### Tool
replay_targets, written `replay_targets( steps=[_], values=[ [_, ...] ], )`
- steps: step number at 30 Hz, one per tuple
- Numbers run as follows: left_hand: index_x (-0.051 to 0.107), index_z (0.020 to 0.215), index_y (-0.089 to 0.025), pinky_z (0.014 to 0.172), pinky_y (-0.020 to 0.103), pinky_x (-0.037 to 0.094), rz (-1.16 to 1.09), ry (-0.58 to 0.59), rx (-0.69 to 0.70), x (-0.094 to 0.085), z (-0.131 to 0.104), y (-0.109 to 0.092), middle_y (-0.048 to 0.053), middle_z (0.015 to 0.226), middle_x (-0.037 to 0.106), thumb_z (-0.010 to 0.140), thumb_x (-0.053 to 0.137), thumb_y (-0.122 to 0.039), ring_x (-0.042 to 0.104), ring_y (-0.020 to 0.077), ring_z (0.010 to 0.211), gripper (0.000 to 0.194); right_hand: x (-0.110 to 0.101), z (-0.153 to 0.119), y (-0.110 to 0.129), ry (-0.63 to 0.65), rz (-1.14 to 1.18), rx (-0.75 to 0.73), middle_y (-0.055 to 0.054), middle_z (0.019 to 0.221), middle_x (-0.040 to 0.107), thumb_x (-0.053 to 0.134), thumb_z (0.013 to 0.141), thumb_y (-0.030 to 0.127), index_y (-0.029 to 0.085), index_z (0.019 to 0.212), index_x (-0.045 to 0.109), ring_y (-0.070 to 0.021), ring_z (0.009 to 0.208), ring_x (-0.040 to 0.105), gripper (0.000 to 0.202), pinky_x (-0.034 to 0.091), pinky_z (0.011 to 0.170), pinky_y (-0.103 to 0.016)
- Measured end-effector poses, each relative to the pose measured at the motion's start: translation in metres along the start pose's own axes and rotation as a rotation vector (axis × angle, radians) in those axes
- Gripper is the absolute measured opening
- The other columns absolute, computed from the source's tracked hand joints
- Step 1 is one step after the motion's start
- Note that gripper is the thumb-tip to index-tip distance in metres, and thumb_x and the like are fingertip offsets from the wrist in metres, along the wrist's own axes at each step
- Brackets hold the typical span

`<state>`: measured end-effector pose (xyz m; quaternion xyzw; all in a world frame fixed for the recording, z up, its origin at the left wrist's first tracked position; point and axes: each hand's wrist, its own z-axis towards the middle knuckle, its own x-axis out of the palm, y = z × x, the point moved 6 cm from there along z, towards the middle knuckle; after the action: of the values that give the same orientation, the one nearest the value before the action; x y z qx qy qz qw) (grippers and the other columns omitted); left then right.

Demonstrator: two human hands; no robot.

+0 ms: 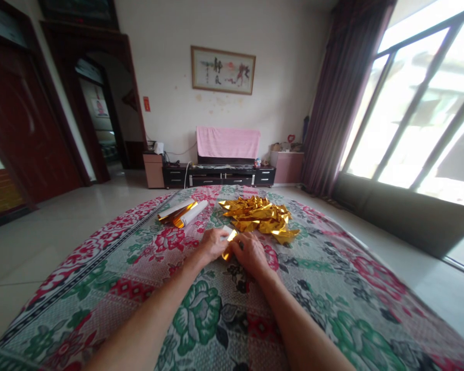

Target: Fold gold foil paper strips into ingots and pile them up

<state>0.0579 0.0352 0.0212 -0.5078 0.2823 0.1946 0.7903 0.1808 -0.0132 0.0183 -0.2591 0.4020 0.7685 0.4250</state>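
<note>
A person's left hand (213, 244) and right hand (252, 253) pinch 1 small piece of gold foil paper (227, 254) above a floral tablecloth (197, 314). From the hands, crumpled-looking gold foil pieces (261, 216) lie heaped at 1 o'clock; curled, white-backed foil sheets (195, 212) lie at 10 o'clock. Farther off, at 12 o'clock, are a black TV cabinet (209, 180), a pink cloth (228, 141) and 1 framed painting (223, 70).

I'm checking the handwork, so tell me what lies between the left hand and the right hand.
The head view shows a small gold-and-white piece between the left hand and the right hand, touched by both.
</note>
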Motion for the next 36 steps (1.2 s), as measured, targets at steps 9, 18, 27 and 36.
replay_targets(
  steps=[9, 18, 27, 36],
  values=[
    [0.07, 0.091, -0.021, 0.087, 0.029, 0.044, 0.414, 0.102, 0.218, -0.005, -0.005, -0.002, 0.006, 0.095, 0.065, 0.07, 0.056, -0.023, 0.058, 0.0196, 0.094, 0.025, 0.002, -0.001, 0.002, 0.07, -0.085, -0.009, -0.005, 0.085, 0.059, 0.049, 0.081, 0.025, 0.019, 0.077, 0.062, -0.0154, 0.082, 0.05, 0.015, 0.034, 0.076, -0.024],
    [0.069, 0.084, -0.019, 0.09, 0.025, 0.042, 0.32, 0.263, 0.507, 0.007, -0.011, -0.014, 0.004, 0.1, 0.064, 0.072, 0.047, -0.011, 0.057, 0.0152, 0.095, 0.026, 0.004, -0.004, 0.001, 0.102, -0.072, -0.04, -0.005, 0.09, 0.057, 0.049, 0.082, 0.028, 0.021, 0.082, 0.062, -0.0163, 0.087, 0.049, 0.015, 0.033, 0.077, -0.025],
    [0.069, 0.088, -0.022, 0.09, 0.026, 0.041, 0.27, 0.278, 0.481, 0.01, -0.009, -0.003, 0.001, 0.101, 0.066, 0.074, 0.047, -0.013, 0.057, 0.0147, 0.095, 0.028, 0.001, -0.011, 0.003, 0.119, -0.053, -0.048, -0.004, 0.098, 0.055, 0.053, 0.079, 0.033, 0.023, 0.091, 0.061, -0.0178, 0.093, 0.048, 0.018, 0.034, 0.078, -0.027],
    [0.07, 0.091, -0.022, 0.093, 0.025, 0.041, 0.153, 0.306, 0.412, 0.004, -0.007, 0.005, 0.001, 0.108, 0.064, 0.07, 0.052, -0.013, 0.057, 0.0145, 0.098, 0.029, 0.001, -0.014, 0.006, 0.166, -0.104, -0.052, -0.005, 0.104, 0.052, 0.054, 0.077, 0.036, 0.023, 0.098, 0.056, -0.0199, 0.098, 0.046, 0.025, 0.032, 0.083, -0.032]
  ],
)
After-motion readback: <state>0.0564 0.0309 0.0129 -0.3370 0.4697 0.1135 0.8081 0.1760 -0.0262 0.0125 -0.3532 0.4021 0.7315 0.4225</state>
